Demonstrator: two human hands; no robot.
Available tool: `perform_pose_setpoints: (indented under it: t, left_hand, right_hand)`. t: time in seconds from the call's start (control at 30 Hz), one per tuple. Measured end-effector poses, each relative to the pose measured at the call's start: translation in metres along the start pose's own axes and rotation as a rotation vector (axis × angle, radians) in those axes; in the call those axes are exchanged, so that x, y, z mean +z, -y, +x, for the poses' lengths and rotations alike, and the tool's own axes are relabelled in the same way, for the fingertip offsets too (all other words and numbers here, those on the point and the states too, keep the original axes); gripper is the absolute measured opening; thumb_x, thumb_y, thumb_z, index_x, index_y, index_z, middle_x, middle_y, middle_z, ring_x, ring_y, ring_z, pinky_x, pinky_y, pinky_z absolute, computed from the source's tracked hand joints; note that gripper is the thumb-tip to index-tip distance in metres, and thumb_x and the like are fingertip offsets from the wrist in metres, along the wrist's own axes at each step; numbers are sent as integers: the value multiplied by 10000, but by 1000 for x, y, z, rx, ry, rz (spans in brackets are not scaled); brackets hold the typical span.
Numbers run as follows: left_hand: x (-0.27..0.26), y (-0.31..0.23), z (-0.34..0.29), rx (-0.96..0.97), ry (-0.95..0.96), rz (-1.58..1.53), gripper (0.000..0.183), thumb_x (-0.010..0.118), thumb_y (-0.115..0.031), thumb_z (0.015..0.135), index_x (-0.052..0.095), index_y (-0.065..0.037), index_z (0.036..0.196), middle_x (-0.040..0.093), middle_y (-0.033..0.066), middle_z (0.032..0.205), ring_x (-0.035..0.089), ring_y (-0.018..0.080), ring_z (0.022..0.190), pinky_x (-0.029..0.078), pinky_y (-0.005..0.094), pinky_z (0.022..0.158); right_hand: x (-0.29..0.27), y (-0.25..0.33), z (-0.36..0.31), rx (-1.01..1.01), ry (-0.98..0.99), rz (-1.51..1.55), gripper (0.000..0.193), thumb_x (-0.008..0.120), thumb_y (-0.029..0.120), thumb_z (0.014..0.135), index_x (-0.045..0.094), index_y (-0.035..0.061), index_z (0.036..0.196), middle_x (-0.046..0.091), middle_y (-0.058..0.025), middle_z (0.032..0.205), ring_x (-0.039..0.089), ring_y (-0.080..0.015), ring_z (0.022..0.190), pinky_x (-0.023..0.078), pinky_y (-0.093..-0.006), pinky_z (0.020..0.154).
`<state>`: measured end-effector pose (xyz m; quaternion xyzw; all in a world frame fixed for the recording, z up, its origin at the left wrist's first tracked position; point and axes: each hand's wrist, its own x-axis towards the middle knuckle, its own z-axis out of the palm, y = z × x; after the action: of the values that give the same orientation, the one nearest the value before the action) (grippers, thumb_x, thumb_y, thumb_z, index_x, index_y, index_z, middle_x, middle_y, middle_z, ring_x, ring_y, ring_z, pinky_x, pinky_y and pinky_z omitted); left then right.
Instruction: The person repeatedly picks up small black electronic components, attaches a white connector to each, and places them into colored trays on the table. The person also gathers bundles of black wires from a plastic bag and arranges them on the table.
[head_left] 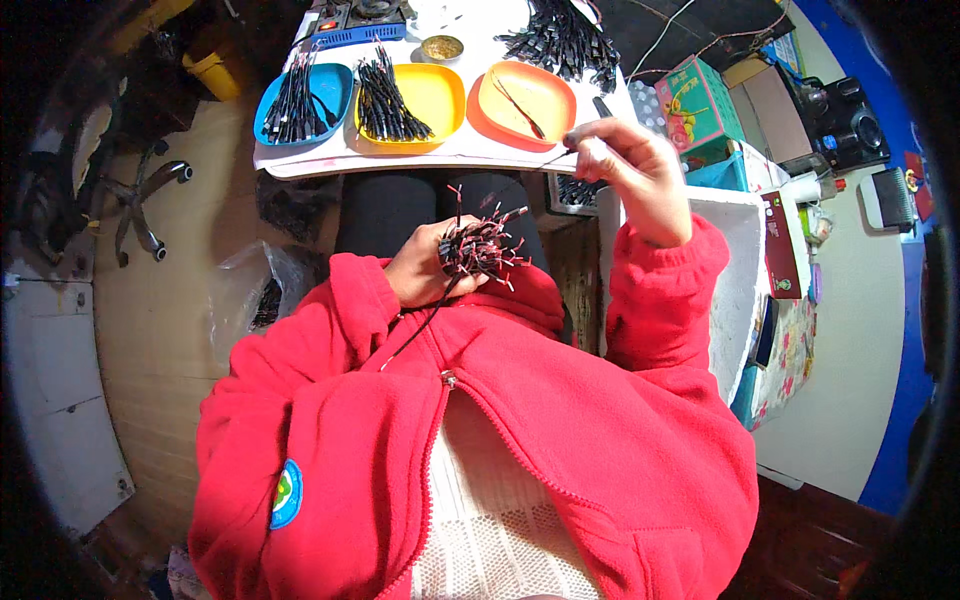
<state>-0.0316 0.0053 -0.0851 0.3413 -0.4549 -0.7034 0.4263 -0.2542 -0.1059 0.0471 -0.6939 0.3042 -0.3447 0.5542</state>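
Left hand [420,265] grips a wire bundle [482,250] at the frame's middle. Right hand [632,170], apart from it, pinches one thin wire [557,157] near the orange tray [556,105], upper middle.

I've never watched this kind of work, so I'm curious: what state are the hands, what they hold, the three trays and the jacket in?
Left hand: closed around the cable bundle.
Cable bundle: held together, reddish wire ends splayed.
Right hand: raised, pinching a thin dark strand.
Blue tray: holding many black cables.
Yellow tray: holding many black cables.
Orange tray: mostly bare, thin strand inside.
Red jacket: partly unzipped.
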Motion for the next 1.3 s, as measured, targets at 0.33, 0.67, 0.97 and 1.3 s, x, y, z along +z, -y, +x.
perform_pose_setpoints:
  t: [0.33,0.67,0.97,1.3]
  left_hand:
    - [-10,1,5,266,28,230,299,686,29,783,574,-64,1044,600,13,975,580,121,895,475,280,775]
    - [-13,11,6,165,-163,20,328,660,-42,806,643,-1,1130,601,104,1248,566,210,1142,417,363,1018]
    - [5,30,26,311,-280,-136,198,698,-17,742,630,-8,928,676,75,816,642,173,760,518,319,718]
    - [19,18,29,759,-555,335,547,681,-49,744,468,-41,1248,550,81,1140,505,201,1071,413,359,940]
  right_hand:
    - [27,-24,-25,54,-16,61,170,655,22,853,643,-23,1016,655,-45,867,605,-72,782,504,-233,686]
    - [66,-106,-53,-54,-220,160,115,569,-22,870,476,6,931,612,-180,1081,638,-215,875,493,-322,821]
    - [58,-150,-56,59,123,223,237,580,-112,804,417,54,847,525,-80,974,480,-134,910,377,-296,929]
    - [50,-102,-53,-224,115,-291,124,539,17,920,570,-18,1034,590,-116,1036,570,-206,966,451,-310,874]
